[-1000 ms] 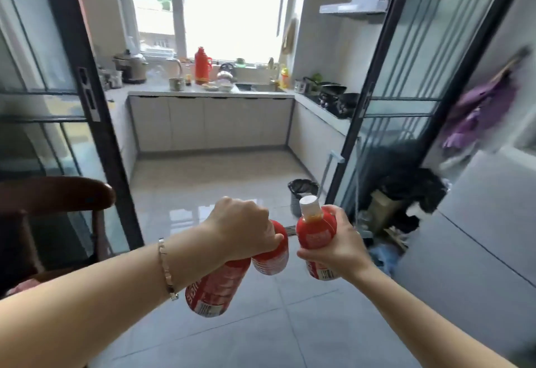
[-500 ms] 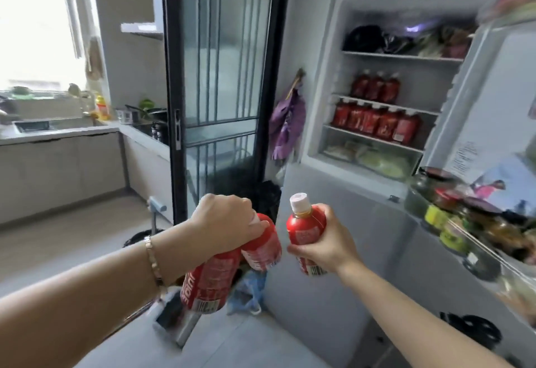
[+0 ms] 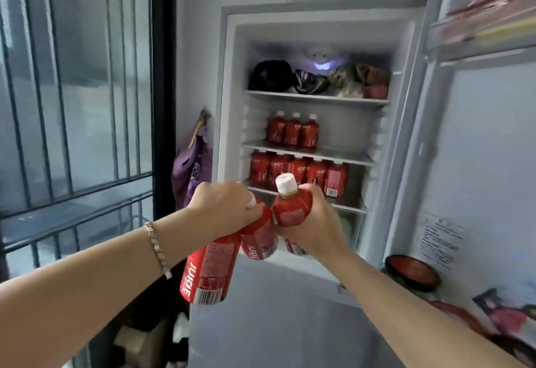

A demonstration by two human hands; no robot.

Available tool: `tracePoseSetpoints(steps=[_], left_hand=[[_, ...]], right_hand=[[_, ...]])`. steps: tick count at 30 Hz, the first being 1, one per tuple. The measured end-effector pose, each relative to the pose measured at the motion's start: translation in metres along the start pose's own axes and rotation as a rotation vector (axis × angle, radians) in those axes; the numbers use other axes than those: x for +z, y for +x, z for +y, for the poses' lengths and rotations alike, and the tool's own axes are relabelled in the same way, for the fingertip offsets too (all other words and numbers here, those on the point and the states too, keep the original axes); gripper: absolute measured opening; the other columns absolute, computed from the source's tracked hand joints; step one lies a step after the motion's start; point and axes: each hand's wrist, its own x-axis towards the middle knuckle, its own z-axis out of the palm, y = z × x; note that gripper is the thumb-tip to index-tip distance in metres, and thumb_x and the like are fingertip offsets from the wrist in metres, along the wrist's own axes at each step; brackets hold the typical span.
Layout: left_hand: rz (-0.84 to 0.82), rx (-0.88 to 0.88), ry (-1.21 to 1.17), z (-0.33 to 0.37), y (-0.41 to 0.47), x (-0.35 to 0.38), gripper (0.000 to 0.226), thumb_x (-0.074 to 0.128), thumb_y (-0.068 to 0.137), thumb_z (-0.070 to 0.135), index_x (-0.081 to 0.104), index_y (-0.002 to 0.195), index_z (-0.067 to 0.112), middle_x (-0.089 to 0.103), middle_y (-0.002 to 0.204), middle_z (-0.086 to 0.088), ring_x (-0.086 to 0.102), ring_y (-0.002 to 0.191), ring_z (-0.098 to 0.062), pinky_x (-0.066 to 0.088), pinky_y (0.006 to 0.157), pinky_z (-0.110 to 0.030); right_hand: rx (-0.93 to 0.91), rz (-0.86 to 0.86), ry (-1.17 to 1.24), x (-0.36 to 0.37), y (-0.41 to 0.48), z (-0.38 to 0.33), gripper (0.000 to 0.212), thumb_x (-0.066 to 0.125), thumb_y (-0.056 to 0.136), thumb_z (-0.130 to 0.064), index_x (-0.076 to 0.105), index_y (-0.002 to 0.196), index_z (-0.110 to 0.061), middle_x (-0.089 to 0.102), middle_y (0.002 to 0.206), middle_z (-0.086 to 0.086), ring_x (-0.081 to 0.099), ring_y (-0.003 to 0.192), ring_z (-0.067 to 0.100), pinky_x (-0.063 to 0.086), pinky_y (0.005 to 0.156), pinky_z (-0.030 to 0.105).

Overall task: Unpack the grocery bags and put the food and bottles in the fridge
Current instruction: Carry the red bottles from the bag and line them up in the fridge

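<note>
Leftmost, a dark-framed glass door point(image 3: 87, 91) fills the side of the view, with a purple bag point(image 3: 191, 164) hanging on the wall between it and the fridge point(image 3: 229, 77). Next comes the left hand point(image 3: 222, 208), wearing a bracelet point(image 3: 158, 248) at the wrist and clenched around the necks of two red juice bottles point(image 3: 220, 263) that hang tilted below the fist, one nearly touching the other. Just beside it, the right hand point(image 3: 311, 222) grasps a third red bottle point(image 3: 291, 205) by its body, white cap up, close against the left hand's pair.

Behind the hands the fridge stands open. Its top shelf point(image 3: 316, 96) carries dark bags and wrapped food, the second shelf point(image 3: 307, 150) carries three matching bottles point(image 3: 293, 131) with bare room to their right, and the shelf below holds a full-looking row of bottles point(image 3: 298, 171). Farther right, the open door point(image 3: 478, 150) has a red-lidded jar point(image 3: 412, 272) in its lower rack.

Judging by the stocked shelves, the unpacking looks well along: many bottles are already stored, while these three remain in hand, in front of the fridge and not yet inside. No grocery bags are visible, so how much is left beyond this load cannot be told.
</note>
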Motion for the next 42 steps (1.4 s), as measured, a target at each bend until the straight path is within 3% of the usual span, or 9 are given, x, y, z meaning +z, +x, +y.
tracePoseSetpoints(steps=[2, 10, 16, 22, 28, 34, 38, 40, 42], left_hand=[[0.01, -0.038, -0.102, -0.005, 0.041, 0.008, 0.042, 0.035, 0.093, 0.052, 0.046, 0.073, 0.017, 0.049, 0.07, 0.004, 0.057, 0.079, -0.021, 0.041, 0.07, -0.029], [0.146, -0.165, -0.173, -0.015, 0.201, 0.041, 0.047, 0.04, 0.089, 0.06, 0.053, 0.086, 0.015, 0.055, 0.081, -0.002, 0.055, 0.076, -0.022, 0.041, 0.064, -0.027], [0.298, -0.132, -0.166, -0.021, 0.308, 0.054, 0.047, 0.04, 0.086, 0.065, 0.048, 0.076, 0.019, 0.046, 0.067, 0.006, 0.051, 0.069, -0.018, 0.039, 0.064, -0.029], [0.345, -0.065, -0.207, -0.033, 0.384, 0.07, 0.045, 0.039, 0.088, 0.059, 0.05, 0.082, 0.016, 0.056, 0.081, 0.001, 0.055, 0.079, -0.022, 0.038, 0.069, -0.03], [0.297, 0.061, -0.14, -0.033, 0.442, 0.085, 0.045, 0.041, 0.089, 0.06, 0.053, 0.091, 0.016, 0.062, 0.11, -0.005, 0.057, 0.105, -0.025, 0.034, 0.076, -0.03], [0.167, 0.131, -0.205, -0.032, 0.468, 0.09, 0.043, 0.042, 0.089, 0.059, 0.044, 0.082, 0.016, 0.048, 0.091, 0.001, 0.053, 0.094, -0.02, 0.036, 0.076, -0.027], [0.148, 0.162, -0.239, -0.035, 0.475, 0.09, 0.044, 0.044, 0.087, 0.06, 0.038, 0.067, 0.021, 0.043, 0.074, 0.005, 0.048, 0.08, -0.016, 0.036, 0.069, -0.026], [0.137, 0.167, -0.265, -0.037, 0.476, 0.091, 0.044, 0.045, 0.087, 0.06, 0.038, 0.067, 0.021, 0.044, 0.075, 0.005, 0.048, 0.081, -0.016, 0.037, 0.069, -0.027], [0.148, 0.168, -0.286, -0.038, 0.475, 0.091, 0.043, 0.046, 0.086, 0.059, 0.039, 0.069, 0.021, 0.046, 0.081, 0.004, 0.049, 0.083, -0.016, 0.037, 0.071, -0.027]], right_hand=[[-0.016, 0.08, -0.012, 0.005, 0.042, 0.01, 0.076, 0.086, 0.05, -0.041, 0.045, 0.112, -0.029, 0.064, 0.095, -0.009, 0.063, 0.09, 0.017, 0.055, 0.077, 0.043], [-0.036, 0.321, 0.009, 0.032, 0.225, 0.068, 0.089, 0.084, 0.057, -0.042, 0.038, 0.13, -0.022, 0.061, 0.113, 0.001, 0.06, 0.101, 0.022, 0.052, 0.083, 0.038], [0.007, 0.434, -0.064, 0.037, 0.344, 0.093, 0.08, 0.075, 0.057, -0.063, 0.044, 0.116, -0.019, 0.062, 0.105, 0.001, 0.062, 0.096, 0.025, 0.052, 0.08, 0.038], [0.191, 0.376, -0.134, 0.024, 0.413, 0.127, 0.081, 0.081, 0.055, -0.058, 0.044, 0.116, -0.02, 0.062, 0.109, 0.006, 0.056, 0.108, 0.029, 0.049, 0.085, 0.037], [0.442, 0.37, -0.285, 0.004, 0.461, 0.168, 0.083, 0.082, 0.057, -0.053, 0.045, 0.12, -0.014, 0.06, 0.119, 0.01, 0.057, 0.114, 0.03, 0.049, 0.093, 0.036], [0.503, 0.336, -0.285, 0.004, 0.501, 0.188, 0.063, 0.078, 0.072, -0.04, 0.052, 0.117, -0.005, 0.061, 0.12, 0.011, 0.059, 0.112, 0.025, 0.047, 0.088, 0.028], [0.469, 0.409, -0.364, 0.006, 0.497, 0.172, 0.055, 0.062, 0.084, -0.032, 0.044, 0.127, -0.002, 0.049, 0.131, 0.02, 0.048, 0.123, 0.032, 0.042, 0.099, 0.032], [0.305, 0.273, -0.213, 0.006, 0.482, 0.154, 0.066, 0.067, 0.075, -0.021, 0.041, 0.134, -0.006, 0.048, 0.132, 0.016, 0.047, 0.123, 0.028, 0.04, 0.101, 0.031], [0.139, -0.053, 0.081, 0.007, 0.461, 0.137, 0.093, 0.072, 0.053, -0.019, 0.037, 0.139, -0.013, 0.051, 0.133, 0.007, 0.05, 0.121, 0.02, 0.041, 0.105, 0.032]])
